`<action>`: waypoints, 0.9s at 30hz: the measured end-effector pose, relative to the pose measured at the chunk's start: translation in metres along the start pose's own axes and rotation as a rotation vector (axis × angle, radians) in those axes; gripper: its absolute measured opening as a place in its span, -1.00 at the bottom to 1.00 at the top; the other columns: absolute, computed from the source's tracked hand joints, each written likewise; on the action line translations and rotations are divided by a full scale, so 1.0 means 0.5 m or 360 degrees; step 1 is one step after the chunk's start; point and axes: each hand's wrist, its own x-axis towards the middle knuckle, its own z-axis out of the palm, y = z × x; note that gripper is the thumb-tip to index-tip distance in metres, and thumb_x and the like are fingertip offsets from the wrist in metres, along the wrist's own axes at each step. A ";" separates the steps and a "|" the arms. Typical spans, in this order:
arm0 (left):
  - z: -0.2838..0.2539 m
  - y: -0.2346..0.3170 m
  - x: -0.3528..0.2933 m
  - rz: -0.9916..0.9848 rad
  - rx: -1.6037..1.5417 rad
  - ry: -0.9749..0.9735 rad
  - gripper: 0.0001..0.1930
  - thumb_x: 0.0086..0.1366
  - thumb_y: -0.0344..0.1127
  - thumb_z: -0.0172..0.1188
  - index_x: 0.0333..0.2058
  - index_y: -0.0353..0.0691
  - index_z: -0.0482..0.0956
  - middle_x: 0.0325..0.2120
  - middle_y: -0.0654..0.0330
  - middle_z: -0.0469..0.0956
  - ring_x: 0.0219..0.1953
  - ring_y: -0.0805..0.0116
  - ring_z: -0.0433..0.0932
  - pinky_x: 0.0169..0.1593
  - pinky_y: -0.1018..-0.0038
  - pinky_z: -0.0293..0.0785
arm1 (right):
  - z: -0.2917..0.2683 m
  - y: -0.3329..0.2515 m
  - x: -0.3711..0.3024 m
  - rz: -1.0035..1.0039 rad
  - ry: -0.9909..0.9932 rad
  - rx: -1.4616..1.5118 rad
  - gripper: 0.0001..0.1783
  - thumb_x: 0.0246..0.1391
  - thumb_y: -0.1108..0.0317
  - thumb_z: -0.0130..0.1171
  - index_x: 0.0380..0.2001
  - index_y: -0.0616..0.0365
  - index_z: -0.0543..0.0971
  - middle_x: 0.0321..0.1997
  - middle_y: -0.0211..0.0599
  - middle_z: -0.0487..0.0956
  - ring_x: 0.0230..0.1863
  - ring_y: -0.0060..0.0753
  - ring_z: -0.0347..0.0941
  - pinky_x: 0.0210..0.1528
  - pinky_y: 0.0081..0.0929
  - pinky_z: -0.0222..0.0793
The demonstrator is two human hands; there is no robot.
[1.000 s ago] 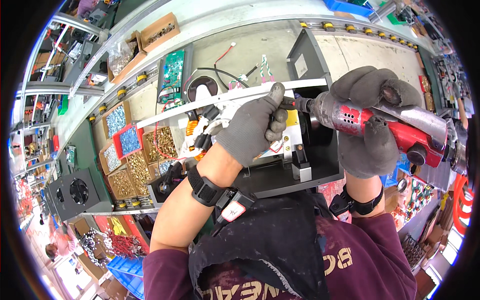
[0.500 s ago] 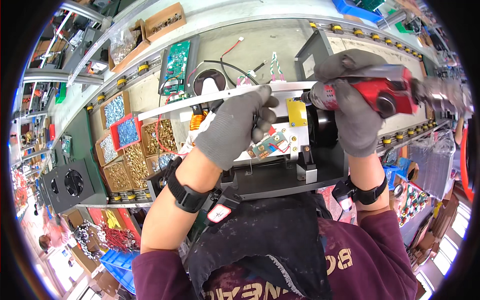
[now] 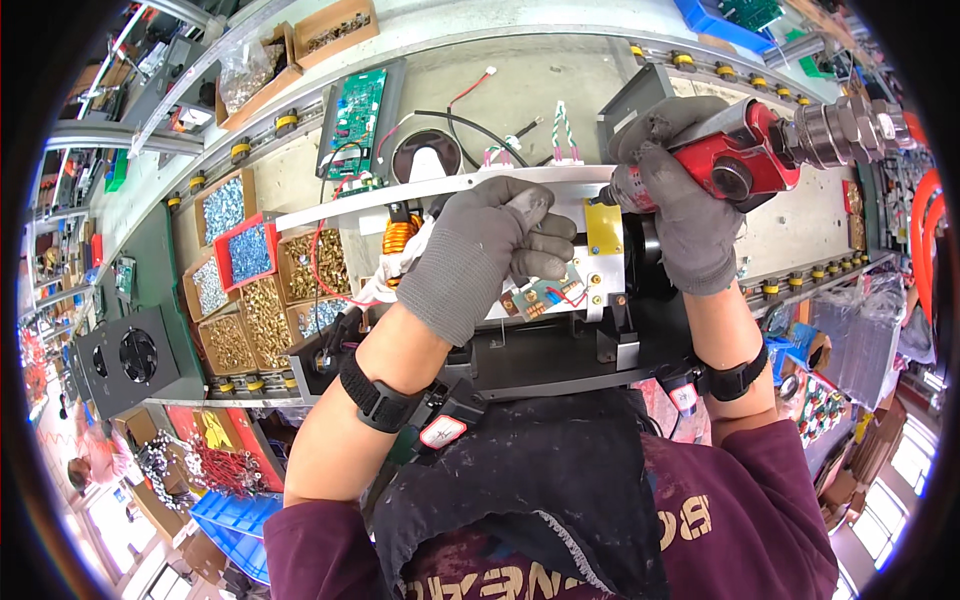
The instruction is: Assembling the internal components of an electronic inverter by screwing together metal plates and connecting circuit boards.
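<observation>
Driver (image 3: pixel 712 160) — red-and-silver metal cylinder — looks heavy, rigid, best gripped mid-length, where the grey-gloved right hand (image 3: pixel 690 222) wraps it; grey-gloved left hand (image 3: pixel 488 245) curls, contents unclear.

The gloves (image 3: pixel 478 250) are grey, the power tool (image 3: pixel 698 160) red and silver, the plate (image 3: pixel 604 230) yellow, the coil (image 3: pixel 402 236) orange. Far-left circuit board (image 3: pixel 358 120): green. Twisted wires (image 3: pixel 561 130): green and white. Near sleeves (image 3: pixel 322 550): maroon.

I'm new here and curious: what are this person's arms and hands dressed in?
Grey gloves cover the left hand and right hand. Each wrist wears a black strap with a dark device bearing a red-edged white label. Forearms are bare up to maroon sleeves.
</observation>
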 end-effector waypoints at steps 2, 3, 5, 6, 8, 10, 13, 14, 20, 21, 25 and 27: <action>-0.004 0.003 0.000 0.0001 0.0010 -0.0049 -0.70 0.33 -0.31 0.01 -0.11 -0.46 0.41 -0.43 0.12 0.52 -0.48 0.47 0.52 -0.48 0.64 0.50 | -0.003 -0.003 0.000 0.0042 -0.0048 0.0039 -0.77 -0.18 0.62 0.24 -0.38 0.17 0.48 -0.45 -0.43 0.51 -0.47 -0.65 0.44 -0.46 -0.67 0.39; -0.005 0.004 -0.001 0.0002 0.0021 -0.0098 -0.72 0.32 -0.30 0.03 -0.15 -0.44 0.45 -0.47 0.16 0.52 -0.51 0.52 0.50 -0.53 0.67 0.45 | -0.003 -0.006 -0.001 0.0220 -0.0081 0.0000 -0.77 -0.15 0.65 0.12 -0.35 0.18 0.43 -0.42 -0.32 0.50 -0.51 -0.61 0.38 -0.48 -0.63 0.35; 0.000 0.005 -0.003 0.0033 0.0196 -0.0011 -0.73 0.31 -0.29 0.05 -0.17 -0.42 0.47 -0.49 0.19 0.52 -0.53 0.55 0.47 -0.54 0.69 0.41 | -0.004 -0.007 -0.001 0.0394 -0.0112 -0.0036 -0.76 -0.11 0.68 0.01 -0.31 0.20 0.38 -0.40 -0.21 0.49 -0.55 -0.57 0.32 -0.51 -0.60 0.31; 0.002 0.004 -0.004 0.0063 0.0367 0.0078 -0.74 0.30 -0.28 0.08 -0.20 -0.39 0.49 -0.52 0.23 0.51 -0.55 0.59 0.44 -0.55 0.70 0.37 | -0.003 -0.004 -0.001 0.0204 -0.0180 -0.0060 -0.78 -0.10 0.68 0.00 -0.34 0.20 0.37 -0.42 -0.21 0.48 -0.57 -0.60 0.28 -0.53 -0.61 0.26; 0.002 -0.008 0.001 0.0141 0.0301 0.0079 -0.74 0.29 -0.28 0.09 -0.19 -0.38 0.50 -0.51 0.25 0.51 -0.56 0.59 0.42 -0.54 0.70 0.37 | -0.006 0.007 -0.004 -0.0005 -0.0270 -0.0078 -0.79 -0.07 0.66 0.01 -0.31 0.23 0.38 -0.47 -0.23 0.47 -0.58 -0.60 0.27 -0.54 -0.61 0.23; 0.004 -0.012 -0.001 0.0221 0.0236 0.0078 -0.74 0.28 -0.28 0.11 -0.18 -0.37 0.50 -0.51 0.26 0.51 -0.57 0.59 0.40 -0.52 0.69 0.37 | -0.005 -0.003 -0.006 0.0066 -0.0271 -0.0039 -0.75 -0.07 0.66 0.03 -0.26 0.25 0.40 -0.44 -0.23 0.49 -0.56 -0.56 0.32 -0.52 -0.60 0.27; 0.009 -0.015 -0.008 0.0156 0.0242 0.0220 -0.75 0.27 -0.30 0.12 -0.18 -0.38 0.49 -0.50 0.27 0.51 -0.55 0.59 0.42 -0.47 0.68 0.39 | -0.018 -0.028 -0.001 -0.0018 -0.0325 -0.0092 -0.65 -0.08 0.63 0.08 -0.14 0.31 0.42 -0.29 -0.21 0.53 -0.37 -0.40 0.48 -0.31 -0.52 0.43; 0.013 -0.018 -0.005 0.0147 0.0143 0.0226 -0.79 0.27 -0.32 0.11 -0.22 -0.36 0.50 -0.50 0.25 0.52 -0.56 0.58 0.44 -0.49 0.68 0.41 | -0.029 -0.037 -0.005 -0.0029 -0.0274 -0.0016 -0.65 -0.07 0.61 0.06 -0.12 0.32 0.40 -0.24 -0.19 0.52 -0.28 -0.36 0.49 -0.20 -0.47 0.43; 0.050 -0.041 0.004 0.0017 -0.0354 0.0118 -0.71 0.31 -0.19 0.08 -0.30 -0.38 0.45 -0.57 0.27 0.41 -0.60 0.57 0.35 -0.61 0.70 0.31 | -0.056 -0.088 -0.051 -0.0368 0.0031 0.0566 -0.58 -0.04 0.39 0.09 -0.08 0.29 0.34 -0.18 -0.06 0.45 -0.16 -0.10 0.44 -0.09 -0.18 0.39; 0.054 -0.039 0.006 0.0012 -0.0346 0.0109 -0.71 0.31 -0.19 0.08 -0.30 -0.38 0.45 -0.57 0.27 0.41 -0.60 0.57 0.35 -0.61 0.70 0.31 | -0.056 -0.085 -0.065 -0.0278 0.0167 0.0506 -0.59 -0.05 0.34 0.10 -0.12 0.27 0.34 -0.26 -0.12 0.42 -0.22 -0.14 0.41 -0.18 -0.23 0.37; 0.067 -0.048 0.020 -0.0270 -0.0453 0.0088 -0.59 0.25 0.03 0.09 -0.41 -0.27 0.38 -0.70 0.31 0.30 -0.75 0.62 0.19 -0.80 0.74 0.06 | -0.061 -0.084 -0.074 -0.0221 0.0256 0.0451 -0.62 -0.05 0.29 0.13 -0.16 0.21 0.35 -0.37 -0.20 0.37 -0.31 -0.19 0.35 -0.30 -0.30 0.33; 0.068 -0.051 0.024 -0.0306 -0.0483 0.0054 -0.60 0.25 0.02 0.10 -0.46 -0.25 0.37 -0.72 0.31 0.29 -0.76 0.62 0.18 -0.80 0.74 0.05 | -0.061 -0.083 -0.074 -0.0252 0.0204 0.0461 -0.63 -0.05 0.28 0.15 -0.17 0.18 0.36 -0.40 -0.23 0.35 -0.34 -0.21 0.32 -0.34 -0.32 0.31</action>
